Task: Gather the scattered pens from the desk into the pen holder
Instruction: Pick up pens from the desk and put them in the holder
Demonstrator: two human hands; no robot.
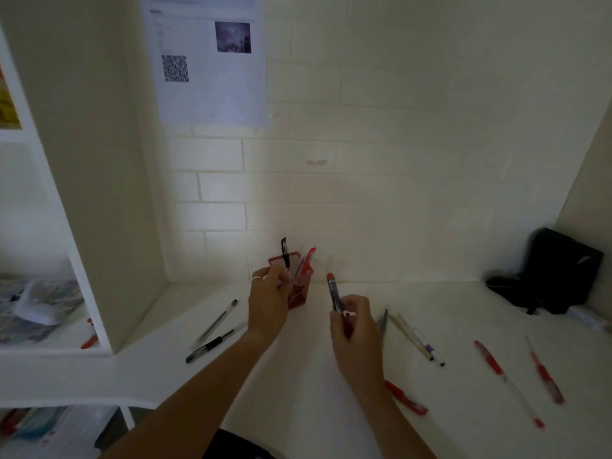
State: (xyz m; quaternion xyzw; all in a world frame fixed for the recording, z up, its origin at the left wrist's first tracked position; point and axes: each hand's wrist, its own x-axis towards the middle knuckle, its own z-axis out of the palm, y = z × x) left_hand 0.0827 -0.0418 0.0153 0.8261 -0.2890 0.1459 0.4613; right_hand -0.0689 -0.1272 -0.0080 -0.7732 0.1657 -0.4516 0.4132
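A red mesh pen holder [299, 294] stands near the back wall with a black pen [284, 251] and a red pen [308, 260] sticking out of it. My left hand [268, 303] grips the holder from its left side. My right hand [352, 321] holds a red-capped pen [334, 293] upright, just right of the holder. Two black pens [212, 336] lie on the desk at the left. Several pens lie at the right: pale ones [414, 336] and red ones [493, 362], [546, 376], [405, 397].
The white desk [298, 392] sits in an alcove with a tiled wall behind. A white shelf divider [99, 226] rises at the left, with one red pen [89, 341] on the shelf beyond it. A black bag [556, 273] sits at the back right corner.
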